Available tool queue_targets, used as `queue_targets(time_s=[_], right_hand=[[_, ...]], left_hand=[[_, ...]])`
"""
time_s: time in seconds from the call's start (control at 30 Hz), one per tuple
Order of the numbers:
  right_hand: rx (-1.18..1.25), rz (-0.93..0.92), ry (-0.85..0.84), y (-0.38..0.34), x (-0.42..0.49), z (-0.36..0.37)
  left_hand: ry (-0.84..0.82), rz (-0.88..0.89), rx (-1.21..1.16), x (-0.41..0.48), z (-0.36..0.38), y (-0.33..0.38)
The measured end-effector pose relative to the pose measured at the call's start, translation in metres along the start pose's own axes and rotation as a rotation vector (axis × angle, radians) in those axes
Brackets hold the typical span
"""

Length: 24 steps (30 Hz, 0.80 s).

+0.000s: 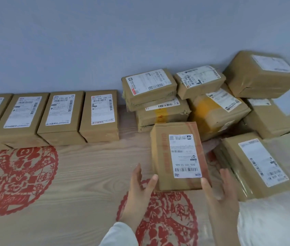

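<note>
Taped brown cardboard parcels heap up at right; a neat row of boxes lines the grey wall at left. Lower centre-right on the wood-grain tabletop, a red-taped, white-labelled parcel sits between left hand and right hand, fingers straight and loosely spread, thumbs touching its near corners.

Matt brown cardboard parcel, glossy tape, smooth white paper label, wood-grain table

The left hand and right hand reach toward 12 o'clock, palms facing each other, fingers straight and slightly spread (thumbs angled inward); the left forearm enters from 6 o'clock.
</note>
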State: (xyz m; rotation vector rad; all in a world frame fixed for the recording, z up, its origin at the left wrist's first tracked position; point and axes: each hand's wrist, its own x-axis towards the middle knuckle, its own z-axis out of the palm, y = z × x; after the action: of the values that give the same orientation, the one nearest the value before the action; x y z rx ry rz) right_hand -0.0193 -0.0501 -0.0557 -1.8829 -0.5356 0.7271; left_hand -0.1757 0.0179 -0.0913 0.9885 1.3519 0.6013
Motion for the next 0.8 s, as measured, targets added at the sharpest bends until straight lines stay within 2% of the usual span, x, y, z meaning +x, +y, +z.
queue_targets(time_s=[0.13,0.37,0.53,0.8], right_hand=[[-0.035,0.136,-0.255,0.018,0.042,-0.014],[-0.083,0.156,-0.571,0.03,0.076,-0.012],[0.004,0.138,-0.566,0.033,0.076,-0.017],[0.012,0.128,-0.509,0.044,0.058,-0.048]], left_hand=[[0.083,-0.055,-0.099,0.005,0.024,0.005],[0.176,-0.077,-0.222,0.009,0.048,-0.001],[0.156,-0.019,-0.216,0.003,0.055,0.0],[0.097,-0.004,-0.203,-0.027,0.071,-0.011]])
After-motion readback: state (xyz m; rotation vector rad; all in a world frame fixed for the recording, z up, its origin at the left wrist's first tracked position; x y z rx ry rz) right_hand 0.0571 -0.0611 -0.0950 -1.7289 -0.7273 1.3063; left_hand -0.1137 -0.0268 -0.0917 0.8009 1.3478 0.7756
